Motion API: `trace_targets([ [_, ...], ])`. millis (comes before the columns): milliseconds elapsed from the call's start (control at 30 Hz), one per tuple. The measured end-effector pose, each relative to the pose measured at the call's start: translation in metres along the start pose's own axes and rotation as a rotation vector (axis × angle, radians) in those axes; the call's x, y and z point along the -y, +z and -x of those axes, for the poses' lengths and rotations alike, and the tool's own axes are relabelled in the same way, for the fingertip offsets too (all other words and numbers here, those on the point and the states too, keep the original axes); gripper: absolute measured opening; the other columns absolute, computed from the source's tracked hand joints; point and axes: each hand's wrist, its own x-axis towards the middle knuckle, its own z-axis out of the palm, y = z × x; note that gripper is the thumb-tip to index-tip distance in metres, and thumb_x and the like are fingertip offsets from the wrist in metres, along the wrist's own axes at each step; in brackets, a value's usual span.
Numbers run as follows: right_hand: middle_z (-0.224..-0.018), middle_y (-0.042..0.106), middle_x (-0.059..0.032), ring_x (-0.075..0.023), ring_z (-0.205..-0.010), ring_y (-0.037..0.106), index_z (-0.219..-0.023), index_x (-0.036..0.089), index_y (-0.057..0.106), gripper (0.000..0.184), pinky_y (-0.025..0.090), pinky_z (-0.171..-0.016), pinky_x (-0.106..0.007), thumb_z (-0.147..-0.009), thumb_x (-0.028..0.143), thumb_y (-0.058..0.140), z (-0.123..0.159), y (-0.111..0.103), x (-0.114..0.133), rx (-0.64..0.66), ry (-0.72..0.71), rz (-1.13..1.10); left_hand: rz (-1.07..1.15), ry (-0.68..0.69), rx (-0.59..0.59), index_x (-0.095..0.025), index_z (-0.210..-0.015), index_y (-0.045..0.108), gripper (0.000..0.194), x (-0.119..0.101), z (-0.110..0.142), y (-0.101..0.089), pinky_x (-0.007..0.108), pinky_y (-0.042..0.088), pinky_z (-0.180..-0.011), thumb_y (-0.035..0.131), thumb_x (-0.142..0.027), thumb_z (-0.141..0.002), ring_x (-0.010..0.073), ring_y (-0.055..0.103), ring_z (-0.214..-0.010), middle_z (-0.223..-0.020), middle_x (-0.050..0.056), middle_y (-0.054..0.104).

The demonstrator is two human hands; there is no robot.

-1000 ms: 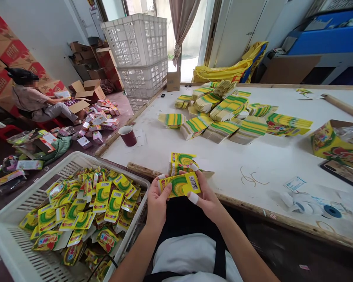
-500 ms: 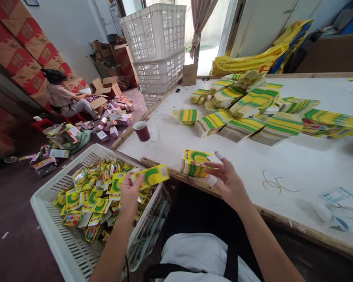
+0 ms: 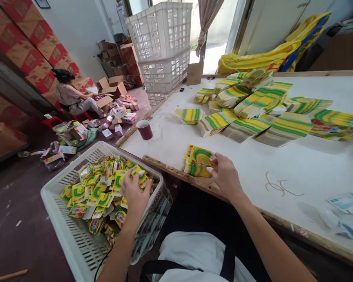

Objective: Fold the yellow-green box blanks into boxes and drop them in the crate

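Note:
My left hand (image 3: 136, 192) hovers over a white plastic basket (image 3: 51, 201), fingers apart, with nothing gripped. Under it lie many small yellow-and-green cartons (image 3: 98, 194) in a loose heap. At the table's front edge stands a stack of flat printed cartons (image 3: 194, 166). My right hand (image 3: 226, 174) pinches the right edge of the top flat carton (image 3: 202, 156) between thumb and fingers. White coverings show on some fingertips of both hands.
Bundles of flat cartons (image 3: 259, 103) cover the table's far side. A dark red mug (image 3: 144, 129) stands near its left edge, and rubber bands (image 3: 279, 187) lie to the right. Stacked white crates (image 3: 161, 43) rise behind. Another person (image 3: 73, 94) sits among boxes at left.
My left hand has let go of a yellow carton over the basket, and its fingers have spread. My right hand has closed on the top carton of the stack.

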Motion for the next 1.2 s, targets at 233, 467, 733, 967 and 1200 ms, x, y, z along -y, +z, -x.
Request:
trace_targets([
  [233, -0.079, 0.055, 0.0012, -0.0188, -0.066, 0.056, -0.110, 0.023, 0.043, 0.047, 0.048, -0.062, -0.034, -0.067, 0.023, 0.061, 0.011, -0.010, 0.033, 0.041, 0.205, -0.481, 0.587, 0.037, 0.354, -0.020, -0.121, 0.054, 0.060, -0.039, 0.008, 0.002, 0.050, 0.034, -0.107, 0.075, -0.038, -0.069, 0.0324, 0.042, -0.128, -0.134, 0.015, 0.050],
  [467, -0.074, 0.051, 0.0054, -0.0124, -0.062, 0.052, -0.113, 0.027, 0.046, 0.055, 0.044, -0.053, -0.024, -0.066, 0.024, 0.074, 0.057, -0.001, 0.090, 0.486, 0.238, -1.140, 1.659, -0.401, 0.440, -0.020, -0.107, 0.062, 0.058, -0.105, 0.036, 0.003, 0.037, 0.048, -0.092, 0.067, -0.065, -0.069, 0.0251, 0.060, -0.107, -0.107, 0.008, 0.066],
  [733, -0.092, 0.065, -0.0017, -0.0166, -0.080, 0.062, -0.112, 0.026, 0.054, 0.048, 0.052, -0.074, -0.032, -0.069, 0.029, 0.076, 0.083, -0.004, 0.096, 0.414, 0.348, -1.285, 1.811, -0.607, 0.322, -0.017, -0.076, 0.056, 0.044, -0.129, 0.025, 0.004, 0.022, 0.045, -0.059, 0.071, -0.058, -0.068, 0.0083, 0.049, -0.054, -0.062, -0.004, 0.050],
  [967, -0.082, 0.065, 0.0004, -0.0160, -0.069, 0.059, -0.105, 0.024, 0.057, 0.037, 0.052, -0.066, -0.031, -0.072, 0.030, 0.073, 0.084, -0.003, 0.080, 0.308, 0.306, -1.075, 1.495, -0.391, 0.436, -0.020, -0.091, 0.053, 0.067, -0.117, 0.036, 0.017, 0.026, 0.048, -0.068, 0.056, -0.081, -0.062, 0.0138, 0.056, -0.073, -0.080, 0.001, 0.057],
  [1200, -0.081, 0.068, -0.0014, -0.0176, -0.068, 0.062, -0.093, 0.022, 0.065, 0.015, 0.054, -0.066, -0.032, -0.083, 0.031, 0.062, 0.081, -0.011, 0.055, 0.262, 0.278, -0.938, 1.384, -0.273, 0.492, -0.020, -0.089, 0.067, 0.039, -0.104, 0.036, 0.011, 0.030, 0.052, -0.077, 0.079, -0.048, -0.065, 0.0167, 0.065, -0.078, -0.084, 0.001, 0.071],
])
